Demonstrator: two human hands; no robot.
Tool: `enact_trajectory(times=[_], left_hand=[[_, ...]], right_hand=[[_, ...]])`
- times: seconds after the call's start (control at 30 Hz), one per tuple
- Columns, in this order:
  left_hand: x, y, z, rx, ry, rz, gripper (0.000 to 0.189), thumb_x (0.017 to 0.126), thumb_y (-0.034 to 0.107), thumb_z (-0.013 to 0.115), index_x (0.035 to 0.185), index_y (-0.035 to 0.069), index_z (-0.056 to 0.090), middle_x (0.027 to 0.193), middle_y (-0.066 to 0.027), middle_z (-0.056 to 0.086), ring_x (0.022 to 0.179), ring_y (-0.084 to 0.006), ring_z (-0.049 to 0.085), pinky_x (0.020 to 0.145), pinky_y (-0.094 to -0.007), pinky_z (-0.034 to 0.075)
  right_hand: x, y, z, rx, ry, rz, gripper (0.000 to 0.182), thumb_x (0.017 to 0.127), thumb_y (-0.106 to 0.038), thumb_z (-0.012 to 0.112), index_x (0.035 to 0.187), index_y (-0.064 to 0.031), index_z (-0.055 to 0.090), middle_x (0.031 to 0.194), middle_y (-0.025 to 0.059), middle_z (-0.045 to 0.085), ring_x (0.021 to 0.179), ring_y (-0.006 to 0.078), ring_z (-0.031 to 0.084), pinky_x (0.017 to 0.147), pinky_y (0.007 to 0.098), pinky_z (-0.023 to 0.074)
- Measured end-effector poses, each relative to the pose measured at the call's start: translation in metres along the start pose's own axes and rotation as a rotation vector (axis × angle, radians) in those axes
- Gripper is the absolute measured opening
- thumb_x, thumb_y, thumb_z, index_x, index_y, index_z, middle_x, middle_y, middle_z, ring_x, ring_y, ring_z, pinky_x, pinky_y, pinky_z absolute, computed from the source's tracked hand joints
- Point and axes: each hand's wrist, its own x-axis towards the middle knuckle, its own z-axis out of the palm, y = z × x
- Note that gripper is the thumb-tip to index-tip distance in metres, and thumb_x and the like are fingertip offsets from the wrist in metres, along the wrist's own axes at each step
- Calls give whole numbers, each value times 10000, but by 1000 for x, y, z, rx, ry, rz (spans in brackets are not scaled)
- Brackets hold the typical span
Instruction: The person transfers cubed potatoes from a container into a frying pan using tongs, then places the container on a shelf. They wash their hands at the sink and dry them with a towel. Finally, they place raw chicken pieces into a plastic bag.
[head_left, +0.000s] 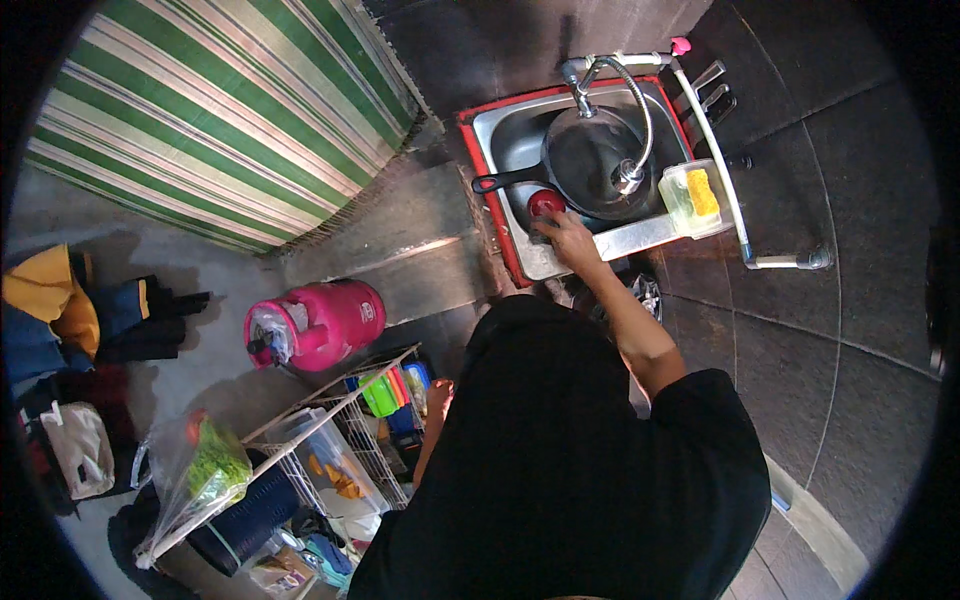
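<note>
My right hand (568, 237) reaches over the front rim of a stainless steel sink (544, 262), its fingers on the near edge of a round red object (546, 202). Whether that object is a bowl or a fruit is hard to tell. Behind it in the basin lies a black frying pan (592, 150), its handle resting across the sink's left rim. A flexible chrome faucet (634, 97) bends down over the pan. My left hand (440, 395) hangs low beside my body, near a wire rack; its fingers are too small to read, and nothing is visible in it.
A yellow sponge (703, 193) sits on a plastic container (679, 199) at the sink's right corner. Pipe (709, 135) runs along that side. Leftward are a pink gas cylinder (337, 322), the loaded wire rack (367, 420), a bag of greens (214, 465) and a striped curtain (247, 112).
</note>
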Motion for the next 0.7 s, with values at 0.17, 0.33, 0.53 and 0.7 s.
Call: enact_trajectory(times=[0.17, 0.33, 0.53, 0.7], left_hand=[[-38, 56, 91, 558, 350, -87, 163, 860, 228, 663, 758, 154, 559, 633, 9, 512, 511, -167, 529, 445, -315, 395], [-25, -2, 40, 729, 349, -24, 193, 860, 243, 667, 791, 71, 617, 743, -52, 633, 666, -246, 619, 579, -370, 460], [-1, -44, 11, 1082, 379, 67, 244, 868, 243, 660, 813, 5, 647, 819, -102, 708, 802, -295, 672, 698, -394, 505], [-13, 4, 53, 769, 328, 45, 171, 879, 193, 645, 848, 25, 640, 802, -76, 674, 758, -244, 643, 652, -355, 484]], right_hand=[[8, -25, 14, 70, 6, -160, 351, 805, -124, 655, 1152, -138, 703, 1201, 117, 606, 1116, 352, 562, 953, 430, 499], [-8, -23, 16, 105, -16, -222, 249, 798, -151, 714, 1042, -107, 738, 1131, 93, 621, 1097, 325, 566, 944, 407, 482], [-40, 19, -12, 240, 12, -139, 165, 706, -75, 798, 865, -104, 764, 972, 84, 637, 1058, 333, 589, 884, 405, 506], [-24, 0, 11, 219, -12, -218, 151, 707, -113, 772, 858, -121, 770, 1050, 84, 593, 1128, 330, 528, 934, 409, 479]])
